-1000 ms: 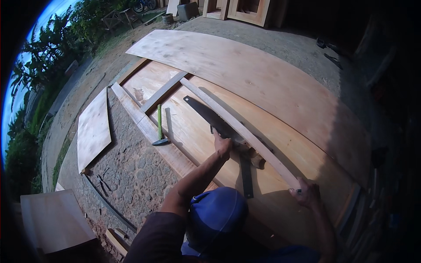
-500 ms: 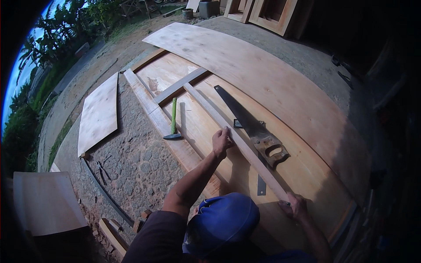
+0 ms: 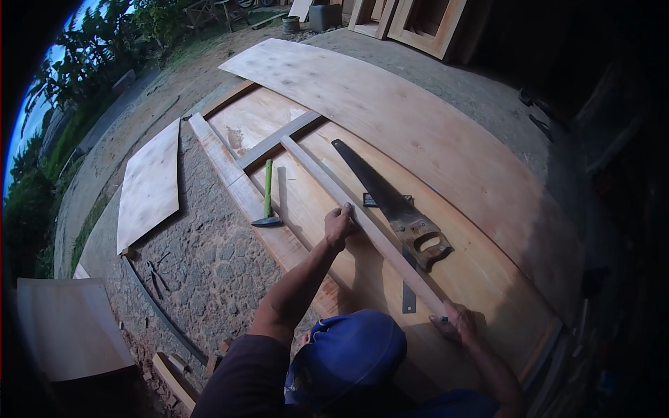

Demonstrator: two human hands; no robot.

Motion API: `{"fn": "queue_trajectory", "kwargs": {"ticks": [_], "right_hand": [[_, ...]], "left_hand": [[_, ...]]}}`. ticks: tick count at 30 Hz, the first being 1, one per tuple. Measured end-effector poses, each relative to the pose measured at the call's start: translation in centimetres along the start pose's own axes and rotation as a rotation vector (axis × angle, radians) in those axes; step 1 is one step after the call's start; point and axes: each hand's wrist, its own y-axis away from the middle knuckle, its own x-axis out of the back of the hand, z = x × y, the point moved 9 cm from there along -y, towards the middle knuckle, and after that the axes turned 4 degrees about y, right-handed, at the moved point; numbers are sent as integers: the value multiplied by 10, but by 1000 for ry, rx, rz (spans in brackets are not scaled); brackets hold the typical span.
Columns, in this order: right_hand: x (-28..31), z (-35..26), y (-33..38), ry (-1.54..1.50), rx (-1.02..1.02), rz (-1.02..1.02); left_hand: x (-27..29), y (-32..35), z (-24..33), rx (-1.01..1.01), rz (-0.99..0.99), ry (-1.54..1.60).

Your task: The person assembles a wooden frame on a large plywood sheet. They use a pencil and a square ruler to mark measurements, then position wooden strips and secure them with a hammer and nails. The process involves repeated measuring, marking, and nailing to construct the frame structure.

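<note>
Slanting across a pale wooden panel, a long narrow wooden strip (image 3: 380,240) has its far end by the crosspiece (image 3: 279,143) of the frame. My left hand (image 3: 340,224) is closed around the strip near its middle. Farther down, my right hand (image 3: 456,322) grips its near end. To the right of the strip lies a handsaw (image 3: 390,202) with a wooden handle, over a metal square (image 3: 409,296) partly hidden beneath it. A hammer (image 3: 267,195) with a green handle rests left of the strip, its head on the frame's side rail (image 3: 240,188).
A large plywood sheet (image 3: 418,132) covers the panel's far right side. On the rough ground at left are a smaller plywood piece (image 3: 150,188), pliers (image 3: 157,275) and wood offcuts (image 3: 174,380). A blue cap (image 3: 348,359) blocks the lower middle. Wooden frames (image 3: 425,28) stand at the back.
The whole view has shifted slightly, so most things sit a little farther left. Both hands keep their hold on the strip, with little visible movement along it.
</note>
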Motion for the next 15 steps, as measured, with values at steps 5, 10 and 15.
{"fn": "queue_trajectory", "kwargs": {"ticks": [5, 10, 15], "right_hand": [[-37, 17, -19, -49, -12, 79], [-45, 17, -33, 31, 242, 228], [-8, 3, -13, -104, 278, 368]], "left_hand": [[-45, 62, 79, -840, 166, -694], [-225, 146, 68, -868, -551, -946], [-355, 276, -44, -968, -1369, -1274]]}}
